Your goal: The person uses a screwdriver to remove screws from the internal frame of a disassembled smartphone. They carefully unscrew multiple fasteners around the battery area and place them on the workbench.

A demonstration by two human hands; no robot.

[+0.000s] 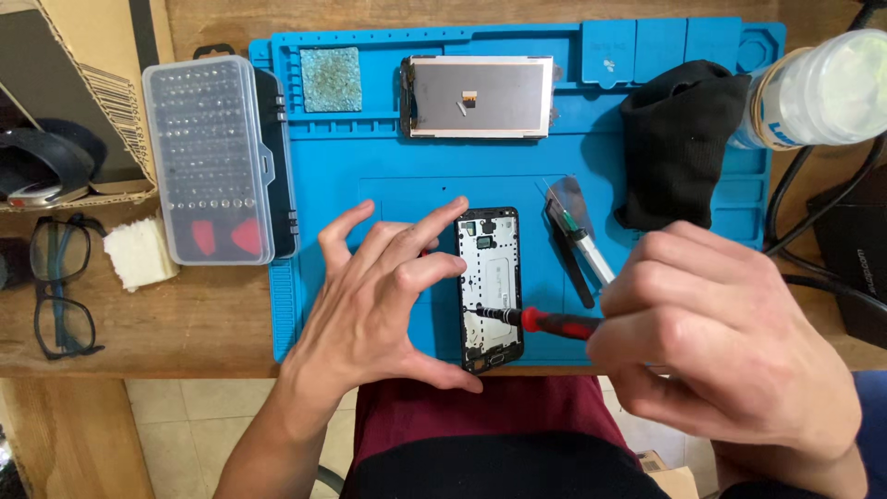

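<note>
Wooden bench over pale tile

A worn wooden table (212, 319) fills the view, its front edge running across the lower part. Beneath it, a pale tiled floor (199, 416) shows beside a wooden leg (78, 439). Light is even.

A bright blue mat (370, 185) covers the brown wooden table (203, 314). At its centre lies a black-framed phone (490, 286) — white inside — under a red-and-black screwdriver (545, 322). At two o'clock, a black cloth (679, 139); at ten o'clock, a clear case (208, 157) with two red picks.
</note>
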